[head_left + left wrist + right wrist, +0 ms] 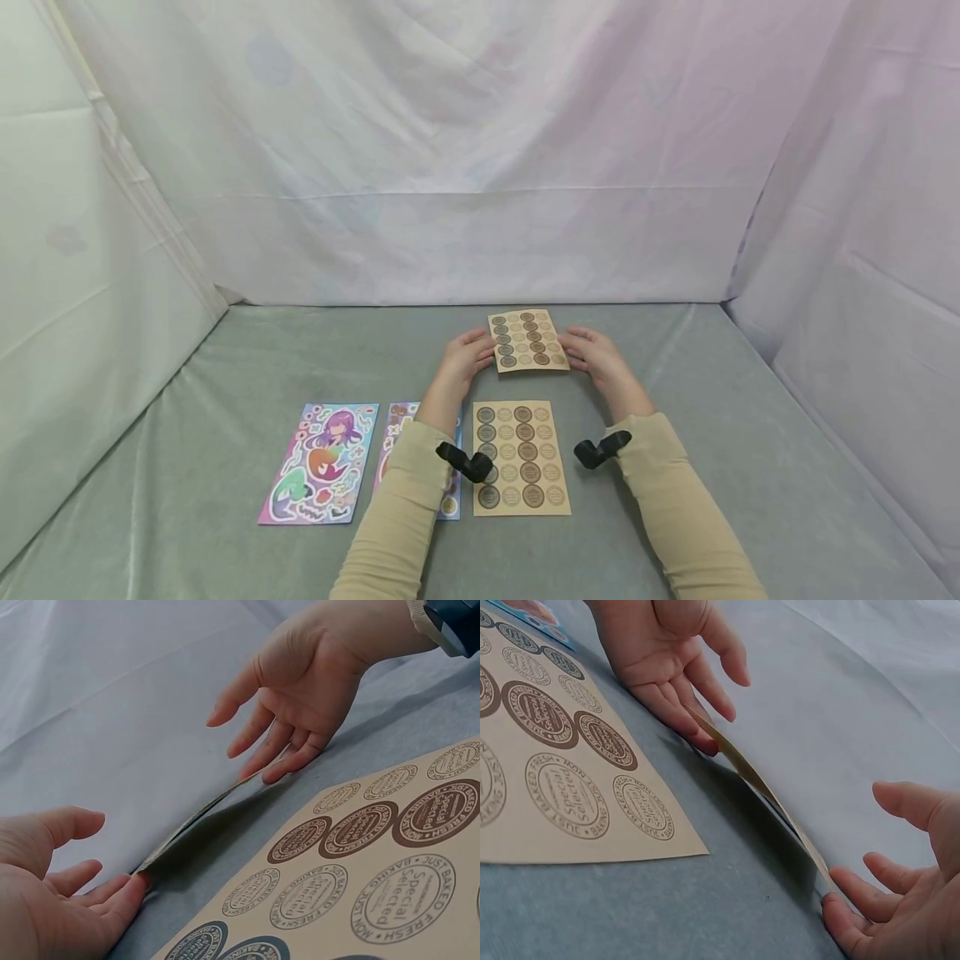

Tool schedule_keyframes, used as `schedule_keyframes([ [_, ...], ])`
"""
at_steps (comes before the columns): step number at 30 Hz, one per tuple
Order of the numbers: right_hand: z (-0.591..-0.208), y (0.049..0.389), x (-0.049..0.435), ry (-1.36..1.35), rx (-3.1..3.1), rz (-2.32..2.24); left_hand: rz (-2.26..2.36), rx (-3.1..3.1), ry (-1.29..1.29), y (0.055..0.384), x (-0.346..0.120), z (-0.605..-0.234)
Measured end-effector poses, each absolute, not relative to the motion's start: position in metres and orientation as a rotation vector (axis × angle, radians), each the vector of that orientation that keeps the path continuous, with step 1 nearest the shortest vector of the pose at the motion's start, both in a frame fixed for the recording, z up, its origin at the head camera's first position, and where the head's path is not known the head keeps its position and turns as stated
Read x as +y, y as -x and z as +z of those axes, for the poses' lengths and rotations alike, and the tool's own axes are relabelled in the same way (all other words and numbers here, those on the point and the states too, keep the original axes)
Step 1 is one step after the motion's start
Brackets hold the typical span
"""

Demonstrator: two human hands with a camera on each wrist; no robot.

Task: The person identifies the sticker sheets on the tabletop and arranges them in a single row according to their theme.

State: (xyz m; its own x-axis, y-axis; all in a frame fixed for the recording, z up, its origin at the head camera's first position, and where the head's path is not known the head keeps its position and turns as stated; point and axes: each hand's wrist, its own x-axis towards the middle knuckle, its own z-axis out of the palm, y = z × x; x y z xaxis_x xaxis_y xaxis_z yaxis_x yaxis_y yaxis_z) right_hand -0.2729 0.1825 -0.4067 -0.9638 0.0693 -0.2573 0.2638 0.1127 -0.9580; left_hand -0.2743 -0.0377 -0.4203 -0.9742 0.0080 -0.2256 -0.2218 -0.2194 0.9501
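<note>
A tan sheet of round stickers (529, 340) is held up above the table's far half, one hand at each side edge. My left hand (467, 358) touches its left edge with the fingertips, thumb lifted away from the paper. On the opposite edge, the fingers of my right hand (596, 354) support the sheet, and that thumb also stands apart. In the right wrist view the raised sheet (761, 787) is seen nearly edge-on, slightly bowed, with a shadow beneath. A second tan sticker sheet (517, 454) lies flat nearer the front, printed with brown and dark round labels.
A mermaid sticker sheet (324, 462) lies on the grey cloth-covered table (247, 358) at the left. Beside it another colourful sticker sheet (450, 505) is partly covered by the left forearm. White curtains (480, 242) close off the back and both sides.
</note>
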Motion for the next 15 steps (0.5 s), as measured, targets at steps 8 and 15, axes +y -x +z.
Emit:
schedule_keyframes([
  [8, -0.4119, 0.2762, 0.1826, -0.311, 2.198, -1.992, 2.355, 1.896, 0.258, 0.2715, -0.0378, -0.4227],
  [15, -0.4127, 0.2752, 0.1831, -0.306, 2.211, -1.988, 2.376, 1.902, 0.294, 0.2707, -0.0366, -0.4241],
])
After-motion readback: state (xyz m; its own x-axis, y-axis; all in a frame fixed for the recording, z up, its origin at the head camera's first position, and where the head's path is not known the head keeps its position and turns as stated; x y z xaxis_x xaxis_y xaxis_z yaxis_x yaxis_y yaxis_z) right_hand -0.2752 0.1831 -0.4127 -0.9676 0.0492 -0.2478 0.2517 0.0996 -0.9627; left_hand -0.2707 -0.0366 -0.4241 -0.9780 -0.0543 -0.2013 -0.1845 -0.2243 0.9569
